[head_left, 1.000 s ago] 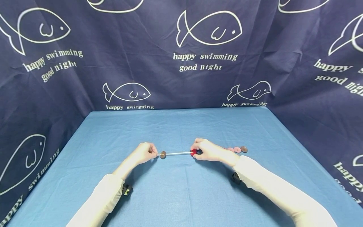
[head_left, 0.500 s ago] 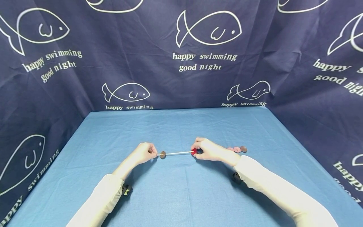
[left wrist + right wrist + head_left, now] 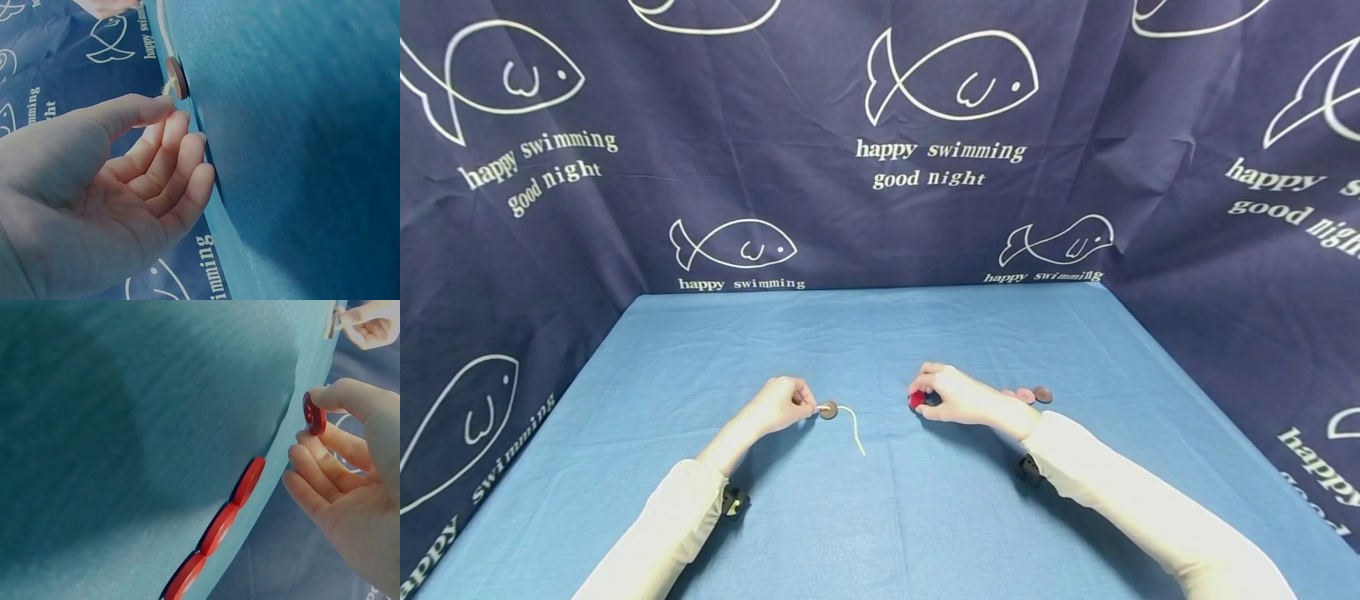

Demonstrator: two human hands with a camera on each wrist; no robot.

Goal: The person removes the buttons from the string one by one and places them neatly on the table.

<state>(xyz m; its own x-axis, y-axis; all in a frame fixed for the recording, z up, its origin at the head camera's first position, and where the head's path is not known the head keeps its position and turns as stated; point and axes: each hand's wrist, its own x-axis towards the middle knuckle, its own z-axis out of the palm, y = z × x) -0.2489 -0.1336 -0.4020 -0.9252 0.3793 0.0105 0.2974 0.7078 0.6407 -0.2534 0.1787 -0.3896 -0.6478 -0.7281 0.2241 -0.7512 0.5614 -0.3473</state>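
My left hand (image 3: 784,403) pinches a pale cord (image 3: 854,429) between thumb and forefinger, close to a brown button (image 3: 828,410). The cord passes through that button, and its loose tail curves toward me over the blue cloth. In the left wrist view the brown button (image 3: 177,79) stands tilted just beyond my fingertips, its cord (image 3: 164,28) running on past it. To the right, my right hand (image 3: 958,395) holds a red button (image 3: 917,401) just by its rim. The right wrist view shows this red button (image 3: 314,414) edge-on between thumb and forefinger, apart from the cord.
Beyond my right wrist lie a pink button (image 3: 1026,396) and another brown button (image 3: 1042,394), with more partly hidden by the hand. A row of reddish buttons (image 3: 219,529) shows in the right wrist view. Blue cloth (image 3: 880,517) covers the table; a fish-print curtain (image 3: 820,183) surrounds it.
The cord was stretched straight between both hands, reaching the red button; its right end has come away and dropped to the cloth. My right hand has shifted slightly right with the red button.
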